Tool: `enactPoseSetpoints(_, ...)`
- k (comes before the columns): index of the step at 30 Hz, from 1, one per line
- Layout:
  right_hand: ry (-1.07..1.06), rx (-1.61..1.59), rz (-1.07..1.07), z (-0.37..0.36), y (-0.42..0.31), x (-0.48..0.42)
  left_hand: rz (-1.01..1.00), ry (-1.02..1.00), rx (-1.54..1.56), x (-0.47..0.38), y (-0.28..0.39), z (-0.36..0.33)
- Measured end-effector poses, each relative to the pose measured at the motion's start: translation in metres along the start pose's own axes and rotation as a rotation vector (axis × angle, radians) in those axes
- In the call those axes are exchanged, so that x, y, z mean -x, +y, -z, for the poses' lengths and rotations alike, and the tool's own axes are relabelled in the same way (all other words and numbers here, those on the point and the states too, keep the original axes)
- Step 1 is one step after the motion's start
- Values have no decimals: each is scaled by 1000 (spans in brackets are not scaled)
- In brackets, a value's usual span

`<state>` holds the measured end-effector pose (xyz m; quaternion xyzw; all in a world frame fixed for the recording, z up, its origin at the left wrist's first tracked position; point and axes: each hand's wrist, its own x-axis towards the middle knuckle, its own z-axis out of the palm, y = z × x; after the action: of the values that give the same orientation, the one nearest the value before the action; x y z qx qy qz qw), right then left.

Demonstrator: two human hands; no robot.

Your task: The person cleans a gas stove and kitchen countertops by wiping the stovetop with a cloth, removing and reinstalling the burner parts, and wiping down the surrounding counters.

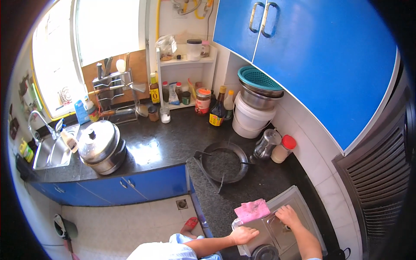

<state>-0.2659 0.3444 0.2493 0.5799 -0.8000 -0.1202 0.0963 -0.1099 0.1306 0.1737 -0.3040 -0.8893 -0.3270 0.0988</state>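
A stainless-steel gas hob (294, 203) is set on the dark counter at the lower right. My right hand (288, 216) is over the hob near a burner recess, its fingers bent; whether it holds anything is hidden. My left hand (244, 235) lies flat near the hob's left edge, with nothing seen in it. Just above it, a pink cloth (252, 211) with dark stains rests across the hob's corner. A round dark burner part (266, 253) sits below my left hand. Behind the hob, a black ring-shaped pan support (224, 162) stands on the counter.
A lidded steel pot (99, 146) stands near the sink (53, 152). Along the wall are a soy sauce bottle (218, 109), a white bucket (248, 115) under basins, a steel pitcher (267, 143) and a red-lidded jar (283, 149). A blue wall cabinet (312, 65) overhangs the counter.
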Motion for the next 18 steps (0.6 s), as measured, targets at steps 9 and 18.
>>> enactPoseSetpoints(9,15,-25,-52,-4,0,4,8,-13,-6,-1,-1,-2)
enactPoseSetpoints(18,88,-161,-266,-2,-10,10,-5,27,-10,0,-2,-6)
